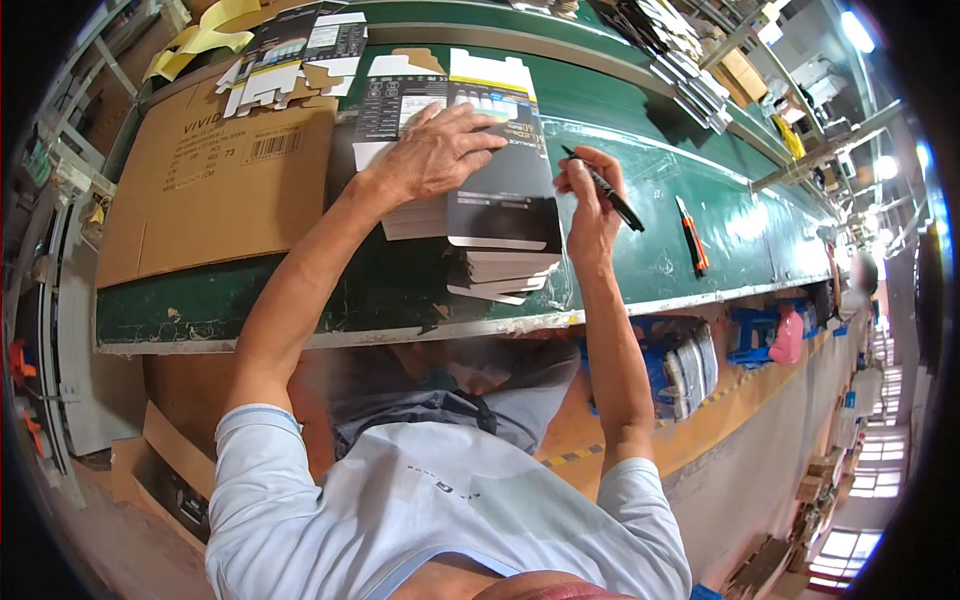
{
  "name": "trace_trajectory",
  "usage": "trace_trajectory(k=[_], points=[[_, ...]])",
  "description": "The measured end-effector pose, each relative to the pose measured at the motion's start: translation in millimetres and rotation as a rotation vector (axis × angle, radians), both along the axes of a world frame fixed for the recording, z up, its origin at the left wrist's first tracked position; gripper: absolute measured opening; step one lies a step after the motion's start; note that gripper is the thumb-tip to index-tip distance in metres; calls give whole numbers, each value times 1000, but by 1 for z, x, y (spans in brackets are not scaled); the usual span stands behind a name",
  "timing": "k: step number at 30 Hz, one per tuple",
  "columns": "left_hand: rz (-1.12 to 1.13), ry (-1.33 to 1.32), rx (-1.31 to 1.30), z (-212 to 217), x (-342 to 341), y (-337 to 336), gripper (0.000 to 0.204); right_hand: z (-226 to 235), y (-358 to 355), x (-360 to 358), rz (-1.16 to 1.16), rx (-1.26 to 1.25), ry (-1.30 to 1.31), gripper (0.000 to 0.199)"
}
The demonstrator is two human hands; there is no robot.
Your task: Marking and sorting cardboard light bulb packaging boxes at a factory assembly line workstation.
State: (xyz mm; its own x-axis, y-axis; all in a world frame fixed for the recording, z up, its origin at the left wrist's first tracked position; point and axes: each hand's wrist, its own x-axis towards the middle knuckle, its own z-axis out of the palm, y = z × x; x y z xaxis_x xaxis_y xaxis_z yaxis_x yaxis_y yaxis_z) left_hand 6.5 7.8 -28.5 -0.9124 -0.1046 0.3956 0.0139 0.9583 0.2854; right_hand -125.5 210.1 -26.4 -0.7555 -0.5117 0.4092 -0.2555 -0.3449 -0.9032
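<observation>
A stack of flat printed cartons, black with a yellow band and white flaps, lies near the front edge of the green table. My left hand rests on the stack, palm down with fingers stretched out. Beneath its wrist another pile of flat cartons shows white edges. Just right of the stack, my right hand is closed around a black marker pen, which slants across the fingers. An orange and black utility knife lies on the table farther right.
A large brown cardboard sheet covers the table's left part, with more flat cartons at its far edge. Further carton piles lie at the back right. Metal rails stand beyond. Blue bins sit below the front edge.
</observation>
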Motion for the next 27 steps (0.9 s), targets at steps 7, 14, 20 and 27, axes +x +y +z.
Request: trace_trajectory(k=[7, 14, 20, 27], points=[[80, 10, -16, -5, -1, -4, 32, -56, 21, -1, -158, 94, -204, 37], [157, 16, -79, -4, 5, -12, 34, -58, -12, 18, 21, 22, -330, 45], [215, -39, -36, 2, 10, -40, 35, -59, -44, 12, 73, 72, -219, 45], [228, -57, -137, -9, 9, -58, 47, -61, -47, 12, 6, 105, -190, 44]])
